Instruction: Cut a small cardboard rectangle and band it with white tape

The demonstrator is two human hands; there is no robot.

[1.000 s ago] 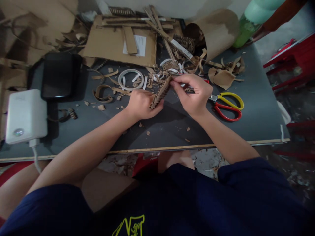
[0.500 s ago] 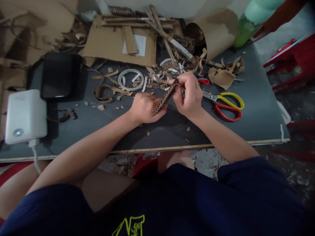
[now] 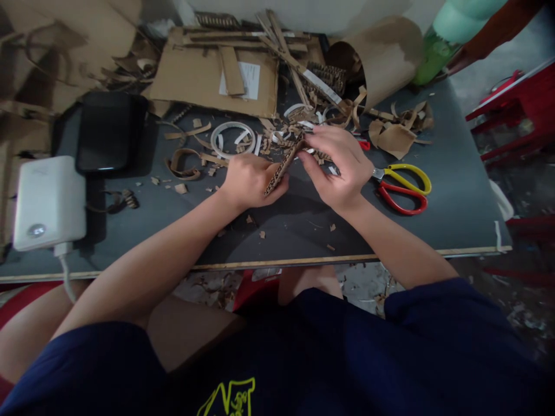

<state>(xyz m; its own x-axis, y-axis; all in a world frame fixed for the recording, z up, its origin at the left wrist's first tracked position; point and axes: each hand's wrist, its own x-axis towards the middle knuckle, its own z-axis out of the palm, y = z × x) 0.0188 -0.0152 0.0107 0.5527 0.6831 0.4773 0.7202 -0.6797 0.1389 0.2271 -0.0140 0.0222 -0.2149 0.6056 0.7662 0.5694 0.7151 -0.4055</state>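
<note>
My left hand (image 3: pixel 251 180) is closed around a narrow piece of corrugated cardboard (image 3: pixel 280 170), held slanted above the dark table with its fluted edge facing up. At the upper end of that piece, my right hand (image 3: pixel 340 164) has its thumb and fingertips on the cardboard, the thumb on the near side. The other right fingers stretch past the tip, partly hiding it. Just right of my right hand lie scissors (image 3: pixel 405 188) with one yellow and one red handle, their blades mostly covered by the hand.
A roll of tape (image 3: pixel 233 140) and cardboard scraps lie beyond my hands. Left are a black phone-like device (image 3: pixel 106 133) and a white power bank (image 3: pixel 51 202) with a cable. Behind are a cardboard sheet (image 3: pixel 191 81), a brown cardboard cylinder (image 3: pixel 390 58) and a green bottle (image 3: pixel 433 58); another person's arm (image 3: pixel 489 43) is nearby.
My right hand has loosened from a tight curl, its fingers now more extended at the cardboard's upper end. The left hand and the cardboard have shifted slightly left.
</note>
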